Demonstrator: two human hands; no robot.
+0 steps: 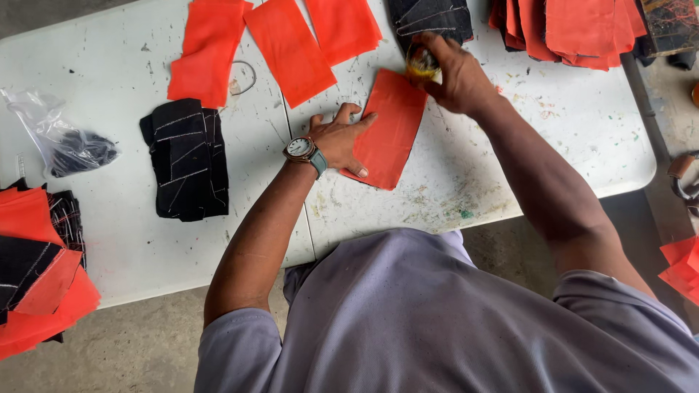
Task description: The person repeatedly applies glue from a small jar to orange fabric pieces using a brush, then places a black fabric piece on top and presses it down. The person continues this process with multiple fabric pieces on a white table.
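Slippage of the orange fabric piece (388, 127) looks like the main risk. It lies flat on the white counter (131, 240) just in front of the person, and only the left hand (341, 140) pins it, fingers spread wide and flat over its near-left edge. The far corner is free, so a push there could swing or wrinkle the piece under the palm.

At that far corner the right hand (453, 73) has its fingers closed round a small yellowish object (421, 61), which touches the top edge of the orange fabric piece. What the object is cannot be told; it is mostly covered by the grip. If it marks or spreads something, a stroke that overruns the edge would likely foul the counter, already spotted with stains, or the dark stitched cloth (429, 16) lying just beyond the piece.

Left of the orange fabric piece, three more orange pieces (287, 47) lie close together, near enough for a sweeping forearm to drag them. The folded black stack (188, 159) further left sits well apart and seems safe.
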